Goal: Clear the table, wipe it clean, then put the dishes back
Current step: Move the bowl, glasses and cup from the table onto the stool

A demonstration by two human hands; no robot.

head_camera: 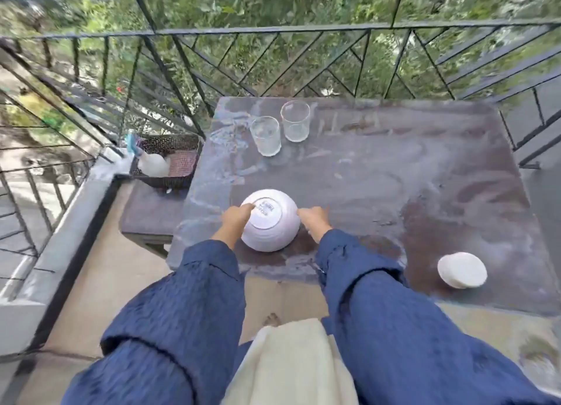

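Note:
A white bowl [270, 222] lies upside down near the front left of the wet dark table [394, 168], its foot ring up. My left hand [235, 219] presses on its left side, fingers over the base. My right hand [314, 221] sits against its right side; how firmly it grips is unclear. A smaller white bowl [462, 269] rests upside down at the front right. Two clear glasses [265, 135] [295, 125] stand upright near the far left edge.
A dark wicker basket [170, 162] holding a white object sits on a lower side table [151, 213] to the left. A black metal railing [273, 58] borders the balcony beyond the table. A cream cloth [291, 365] hangs at my front.

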